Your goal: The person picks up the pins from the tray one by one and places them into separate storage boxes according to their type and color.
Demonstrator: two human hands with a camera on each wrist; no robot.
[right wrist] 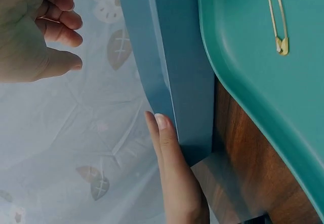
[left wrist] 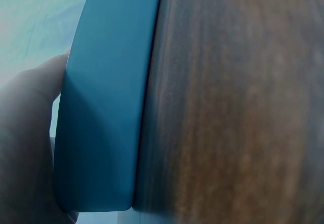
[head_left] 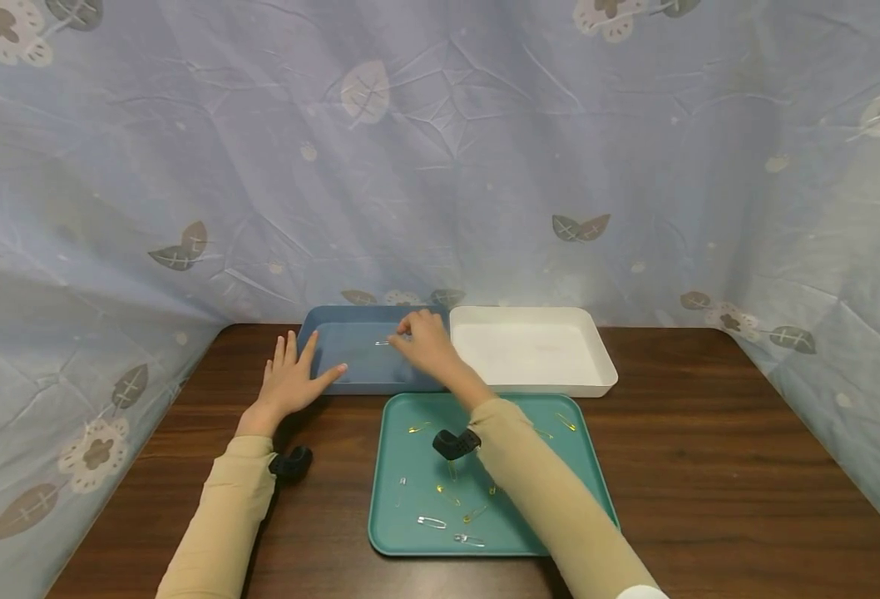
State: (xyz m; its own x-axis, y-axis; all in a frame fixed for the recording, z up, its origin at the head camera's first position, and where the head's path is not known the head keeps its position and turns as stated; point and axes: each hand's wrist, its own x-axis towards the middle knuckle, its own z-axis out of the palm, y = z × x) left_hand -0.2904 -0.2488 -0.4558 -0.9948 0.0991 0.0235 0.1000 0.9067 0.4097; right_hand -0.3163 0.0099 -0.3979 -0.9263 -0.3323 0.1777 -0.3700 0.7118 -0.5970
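My left hand [head_left: 289, 384] rests with spread, straight fingers on the front left corner of a blue tray [head_left: 350, 388]. In the left wrist view its thumb [left wrist: 43, 79] shows behind the tray's outer wall. Above the right part of that tray is my right hand [head_left: 428, 345]. The right wrist view shows its fingers [right wrist: 59, 34] loosely bent and apart from the thumb, with nothing between them. A silver safety pin [head_left: 383, 343] shows against the blue tray, just left of the right fingertips.
A teal tray [head_left: 402, 457] in front carries several gold safety pins [head_left: 447, 496] and several silver safety pins [head_left: 432, 522]; my right forearm crosses over it. A white tray [head_left: 537, 349] stands right of the blue one. Behind the wooden table [head_left: 709, 466] hangs a patterned curtain [head_left: 485, 166].
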